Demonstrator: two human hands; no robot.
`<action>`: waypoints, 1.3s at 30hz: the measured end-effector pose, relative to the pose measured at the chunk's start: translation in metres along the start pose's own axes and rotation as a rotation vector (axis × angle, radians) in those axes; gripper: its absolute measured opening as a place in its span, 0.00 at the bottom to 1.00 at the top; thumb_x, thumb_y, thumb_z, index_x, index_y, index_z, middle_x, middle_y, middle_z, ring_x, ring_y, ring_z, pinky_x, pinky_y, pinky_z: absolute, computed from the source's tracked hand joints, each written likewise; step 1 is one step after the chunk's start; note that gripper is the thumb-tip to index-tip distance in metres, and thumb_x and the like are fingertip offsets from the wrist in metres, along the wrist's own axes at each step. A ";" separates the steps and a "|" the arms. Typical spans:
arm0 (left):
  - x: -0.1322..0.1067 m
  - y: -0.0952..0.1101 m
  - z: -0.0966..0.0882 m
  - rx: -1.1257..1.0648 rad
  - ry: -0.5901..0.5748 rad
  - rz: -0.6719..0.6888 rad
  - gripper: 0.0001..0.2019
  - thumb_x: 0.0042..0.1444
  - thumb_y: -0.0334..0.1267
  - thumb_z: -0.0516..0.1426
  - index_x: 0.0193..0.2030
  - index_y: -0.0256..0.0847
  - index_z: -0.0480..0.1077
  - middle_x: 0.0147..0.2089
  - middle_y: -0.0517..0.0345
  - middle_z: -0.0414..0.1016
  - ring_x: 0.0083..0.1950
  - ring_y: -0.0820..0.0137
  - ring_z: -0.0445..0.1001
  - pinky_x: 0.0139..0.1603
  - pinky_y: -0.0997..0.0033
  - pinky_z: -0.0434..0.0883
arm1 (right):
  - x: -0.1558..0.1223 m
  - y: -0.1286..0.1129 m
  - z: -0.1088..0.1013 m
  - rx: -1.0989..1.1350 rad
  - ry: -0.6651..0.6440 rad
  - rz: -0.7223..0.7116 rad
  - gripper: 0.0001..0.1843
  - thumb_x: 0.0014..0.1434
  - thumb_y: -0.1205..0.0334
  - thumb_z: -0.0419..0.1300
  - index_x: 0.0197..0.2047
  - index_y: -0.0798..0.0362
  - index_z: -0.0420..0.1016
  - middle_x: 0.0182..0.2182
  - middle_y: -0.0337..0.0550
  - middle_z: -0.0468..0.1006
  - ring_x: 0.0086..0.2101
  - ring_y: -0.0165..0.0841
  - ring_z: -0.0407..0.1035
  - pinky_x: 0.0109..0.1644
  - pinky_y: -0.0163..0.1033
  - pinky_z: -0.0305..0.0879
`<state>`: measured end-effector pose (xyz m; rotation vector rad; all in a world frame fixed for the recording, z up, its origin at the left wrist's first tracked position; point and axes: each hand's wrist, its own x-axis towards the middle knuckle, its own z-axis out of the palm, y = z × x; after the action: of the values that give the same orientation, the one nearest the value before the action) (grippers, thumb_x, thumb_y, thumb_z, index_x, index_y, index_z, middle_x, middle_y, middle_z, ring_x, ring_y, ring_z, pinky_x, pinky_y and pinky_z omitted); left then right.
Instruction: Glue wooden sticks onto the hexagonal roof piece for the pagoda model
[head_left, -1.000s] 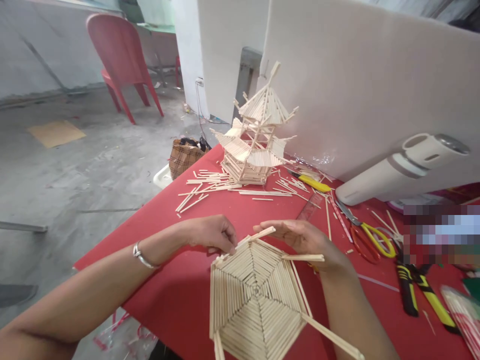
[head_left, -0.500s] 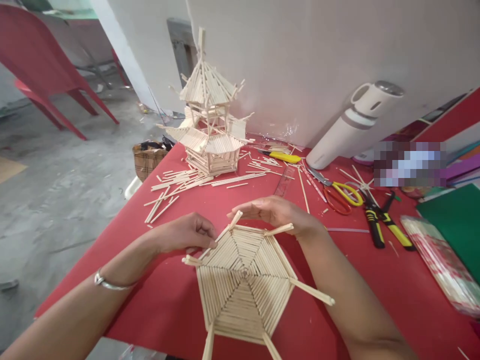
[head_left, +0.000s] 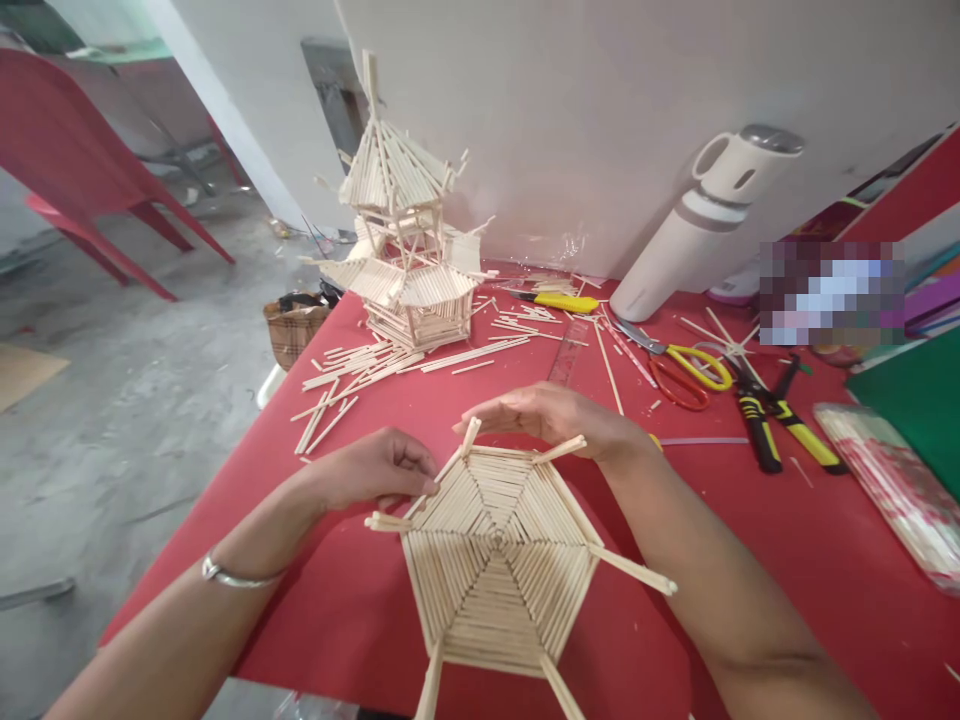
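Observation:
A hexagonal roof panel (head_left: pixel 499 555) made of thin wooden sticks lies on the red table (head_left: pixel 750 600) in front of me, with spokes poking out at its corners. My left hand (head_left: pixel 375 468) has its fingers curled and pinches the panel's upper left edge. My right hand (head_left: pixel 555 415) rests over the far edge, palm down, with fingers stretched toward the top corner spoke. A silver bangle (head_left: pixel 232 575) is on my left wrist.
A stick pagoda model (head_left: pixel 401 250) stands at the back with loose sticks (head_left: pixel 360 370) around it. Yellow cutter (head_left: pixel 559 300), ruler (head_left: pixel 571 350), scissors (head_left: pixel 686 365), pliers (head_left: pixel 780 430), a white tube device (head_left: pixel 697 225) and a stick packet (head_left: pixel 892 495) lie right. A basket (head_left: pixel 292 325) and red chair (head_left: pixel 82 190) are left.
The view has swung right and down slightly. Both hands stay on the hexagonal panel, which has turned a little; my right fingers have spread flatter over its far edge.

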<state>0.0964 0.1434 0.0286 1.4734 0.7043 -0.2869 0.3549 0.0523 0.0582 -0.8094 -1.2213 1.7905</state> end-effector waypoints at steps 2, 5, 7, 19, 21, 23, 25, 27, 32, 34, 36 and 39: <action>-0.001 0.002 0.000 0.007 0.001 -0.002 0.12 0.52 0.45 0.64 0.34 0.35 0.77 0.18 0.63 0.68 0.18 0.80 0.60 0.18 0.80 0.56 | 0.000 0.000 0.000 -0.011 -0.001 0.010 0.19 0.65 0.51 0.56 0.47 0.53 0.81 0.49 0.48 0.81 0.53 0.39 0.72 0.66 0.52 0.57; -0.002 0.006 0.001 0.013 0.009 -0.007 0.12 0.52 0.44 0.64 0.34 0.35 0.77 0.18 0.64 0.68 0.18 0.80 0.59 0.18 0.81 0.56 | 0.000 0.000 -0.001 -0.023 -0.004 0.015 0.18 0.65 0.51 0.56 0.47 0.52 0.82 0.50 0.47 0.81 0.54 0.39 0.72 0.66 0.51 0.57; -0.003 0.007 0.002 0.008 0.008 -0.007 0.12 0.52 0.44 0.64 0.34 0.35 0.77 0.18 0.64 0.68 0.18 0.81 0.59 0.19 0.81 0.56 | 0.000 0.000 -0.001 -0.022 -0.006 0.009 0.19 0.65 0.51 0.55 0.48 0.52 0.82 0.50 0.47 0.81 0.54 0.39 0.72 0.66 0.52 0.58; 0.000 0.001 0.000 -0.006 0.001 0.028 0.12 0.51 0.44 0.64 0.35 0.35 0.79 0.18 0.63 0.70 0.18 0.81 0.61 0.19 0.81 0.58 | 0.000 0.000 -0.001 -0.021 -0.019 -0.012 0.20 0.66 0.53 0.53 0.51 0.53 0.80 0.50 0.49 0.80 0.53 0.39 0.73 0.65 0.52 0.59; 0.000 0.002 0.001 -0.008 0.002 0.020 0.13 0.51 0.44 0.65 0.35 0.35 0.78 0.19 0.63 0.70 0.18 0.80 0.61 0.19 0.81 0.58 | 0.000 0.000 -0.001 -0.022 -0.015 -0.008 0.20 0.66 0.52 0.54 0.51 0.53 0.80 0.50 0.48 0.80 0.53 0.39 0.72 0.65 0.52 0.59; 0.000 0.002 0.001 -0.017 0.005 0.016 0.13 0.51 0.44 0.65 0.35 0.35 0.78 0.19 0.63 0.70 0.18 0.80 0.61 0.19 0.81 0.58 | 0.000 -0.001 -0.001 -0.026 -0.012 0.002 0.20 0.66 0.52 0.54 0.51 0.53 0.80 0.50 0.48 0.80 0.54 0.39 0.72 0.65 0.52 0.59; -0.001 0.002 0.001 -0.022 0.011 0.009 0.13 0.51 0.44 0.65 0.35 0.35 0.78 0.19 0.63 0.70 0.18 0.80 0.61 0.19 0.81 0.58 | 0.000 -0.001 0.000 -0.033 -0.007 0.013 0.20 0.66 0.51 0.54 0.51 0.52 0.80 0.50 0.47 0.81 0.54 0.39 0.72 0.66 0.52 0.59; -0.001 0.001 0.001 -0.019 0.014 0.007 0.13 0.51 0.45 0.65 0.34 0.34 0.78 0.19 0.63 0.69 0.18 0.80 0.61 0.20 0.80 0.58 | 0.000 -0.003 0.000 -0.042 0.001 0.019 0.20 0.66 0.51 0.54 0.52 0.52 0.80 0.51 0.46 0.80 0.54 0.39 0.72 0.66 0.52 0.58; -0.003 0.002 0.000 0.011 0.007 0.016 0.13 0.52 0.45 0.64 0.35 0.34 0.78 0.19 0.63 0.69 0.18 0.80 0.61 0.19 0.80 0.57 | -0.003 -0.005 0.000 -0.054 0.063 0.007 0.20 0.66 0.52 0.54 0.51 0.53 0.80 0.52 0.47 0.80 0.55 0.40 0.71 0.66 0.52 0.59; -0.003 0.002 0.000 0.008 0.003 0.020 0.13 0.52 0.44 0.64 0.35 0.34 0.78 0.19 0.62 0.69 0.18 0.80 0.61 0.19 0.80 0.57 | -0.004 -0.006 0.000 -0.059 0.079 0.003 0.20 0.66 0.52 0.54 0.50 0.53 0.80 0.52 0.47 0.80 0.55 0.40 0.71 0.65 0.52 0.60; -0.003 0.002 0.000 -0.005 -0.003 0.021 0.13 0.52 0.43 0.64 0.35 0.34 0.78 0.19 0.62 0.69 0.18 0.80 0.61 0.19 0.81 0.57 | -0.005 -0.006 0.000 -0.063 0.083 0.005 0.20 0.65 0.51 0.54 0.50 0.53 0.80 0.51 0.48 0.80 0.55 0.40 0.72 0.66 0.53 0.59; -0.002 0.002 0.000 -0.022 -0.008 0.019 0.12 0.52 0.43 0.64 0.35 0.34 0.79 0.19 0.62 0.70 0.18 0.80 0.61 0.19 0.81 0.57 | -0.004 -0.005 0.000 -0.058 0.073 0.009 0.20 0.66 0.52 0.54 0.50 0.54 0.80 0.52 0.49 0.79 0.55 0.41 0.72 0.66 0.53 0.59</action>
<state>0.0961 0.1432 0.0309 1.4566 0.6847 -0.2697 0.3578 0.0498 0.0633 -0.9069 -1.2277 1.7246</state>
